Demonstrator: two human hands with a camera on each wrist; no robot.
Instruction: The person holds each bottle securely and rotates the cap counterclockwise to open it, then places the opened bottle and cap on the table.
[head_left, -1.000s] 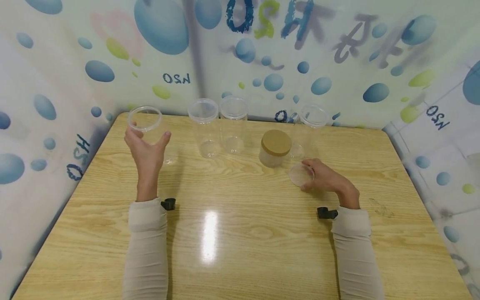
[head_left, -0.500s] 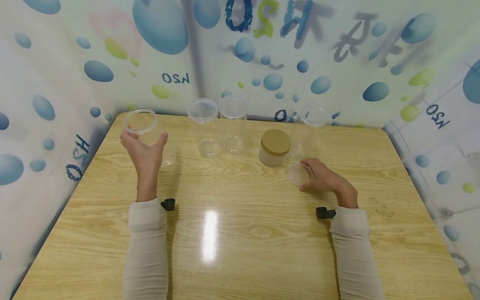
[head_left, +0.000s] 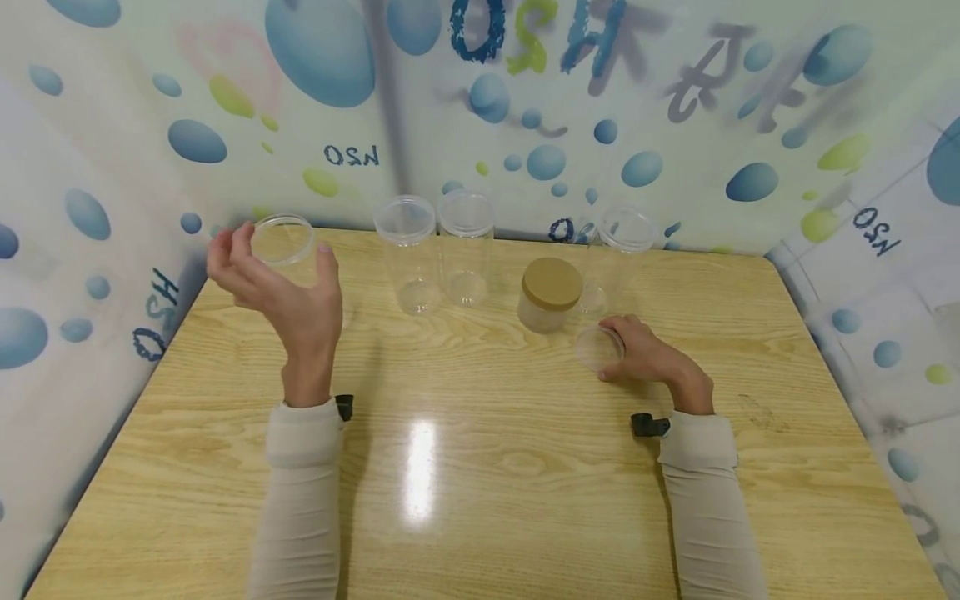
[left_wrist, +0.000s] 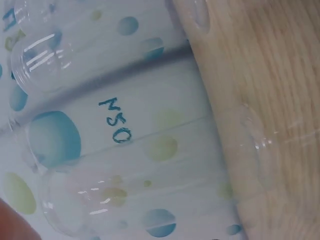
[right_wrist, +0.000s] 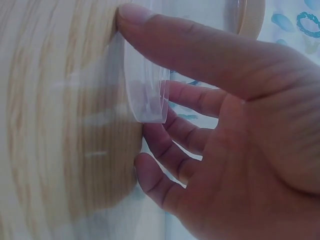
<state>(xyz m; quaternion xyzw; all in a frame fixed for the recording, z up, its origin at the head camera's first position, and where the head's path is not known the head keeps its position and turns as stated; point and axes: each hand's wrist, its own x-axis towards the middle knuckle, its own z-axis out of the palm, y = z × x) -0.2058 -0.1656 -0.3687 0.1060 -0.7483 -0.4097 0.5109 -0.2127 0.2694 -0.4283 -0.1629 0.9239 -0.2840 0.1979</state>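
My left hand point(head_left: 281, 296) is raised at the far left with fingers spread, in front of a tall clear plastic jar point(head_left: 282, 240) whose rim shows between thumb and fingers. In the left wrist view that jar point(left_wrist: 150, 187) stands upright on the wood, with a gap between it and the one fingertip point(left_wrist: 15, 225) in view. On the right, my right hand point(head_left: 645, 357) holds a shallow clear plastic lid point(head_left: 597, 350) by its side, low at the tabletop. Thumb and curled fingers lie around the edge of the lid point(right_wrist: 145, 85) in the right wrist view.
Two tall clear jars point(head_left: 407, 250) point(head_left: 467, 250) stand at the back middle. A short jar with a brown lid point(head_left: 551, 285) is right of them, beside another tall clear jar point(head_left: 624, 250). A printed wall sheet point(head_left: 450, 125) rises behind the wooden table point(head_left: 510, 483).
My left hand has let go of the tall jar at the left, spreading its fingers and drawing back from it. The right hand with the lid has barely moved.
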